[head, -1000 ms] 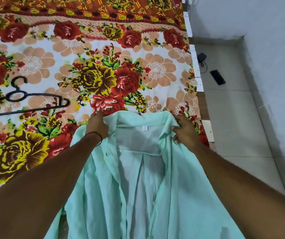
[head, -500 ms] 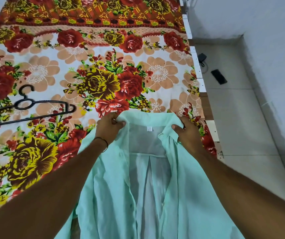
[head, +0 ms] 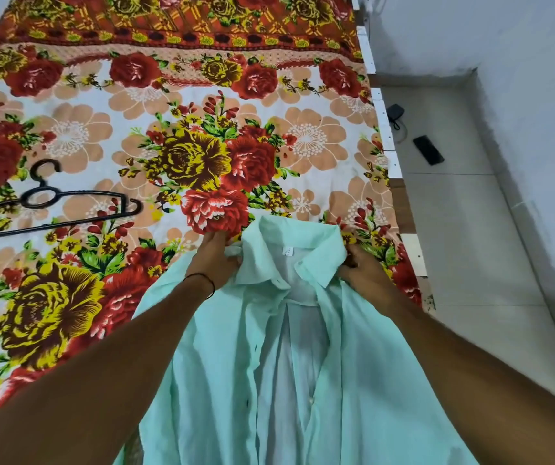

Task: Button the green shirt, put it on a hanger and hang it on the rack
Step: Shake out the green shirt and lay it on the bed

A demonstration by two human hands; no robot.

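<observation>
The mint green shirt (head: 363,357) lies face up on the bed, front unbuttoned and parted, collar pointing away from me. My left hand (head: 214,260) grips the left end of the collar, my right hand (head: 358,268) grips the right end. A black hanger (head: 51,204) lies flat on the sheet far to the left, apart from the shirt. No rack is in view.
The bed is covered with a floral sheet (head: 202,129); its right edge (head: 393,182) runs beside a tiled floor. On that floor lie a black phone (head: 428,150) and a small black charger (head: 395,112), close to a white wall.
The collar has been folded down and flattened between my hands. Both hands stay at the collar ends and have shifted slightly with the shirt toward me.
</observation>
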